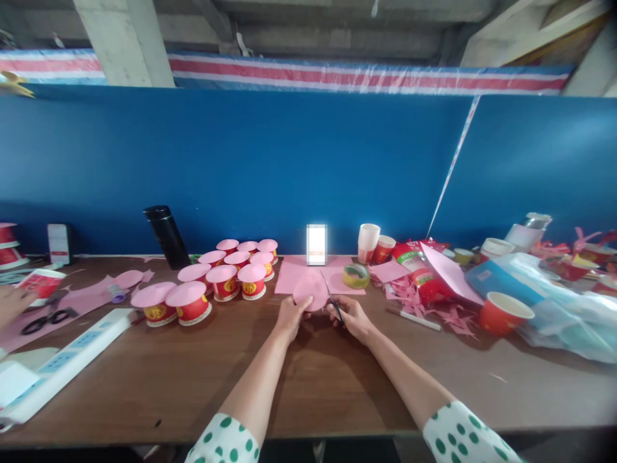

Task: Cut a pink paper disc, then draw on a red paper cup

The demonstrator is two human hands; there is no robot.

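Observation:
A round pink paper disc (pixel 310 289) is pinched at its lower left edge by my left hand (pixel 291 317), above the brown table. Dark-handled scissors (pixel 336 307) are gripped in my right hand (pixel 353 317), with the blades pointing up and away along the right side of the disc. Behind the disc lies a pink sheet (pixel 289 276), and a roll of yellow-green tape (pixel 356 276) rests on its right part. To the left stand several red paper cups (pixel 224 285) topped with pink discs.
A black bottle (pixel 166 238) stands behind the cups. A white power strip (pixel 72 363) and another person's hand (pixel 14 308) are at the left. On the right are pink scraps (pixel 414 299), a white pen (pixel 420 321), a red cup (pixel 504 315) and plastic bags (pixel 569 302).

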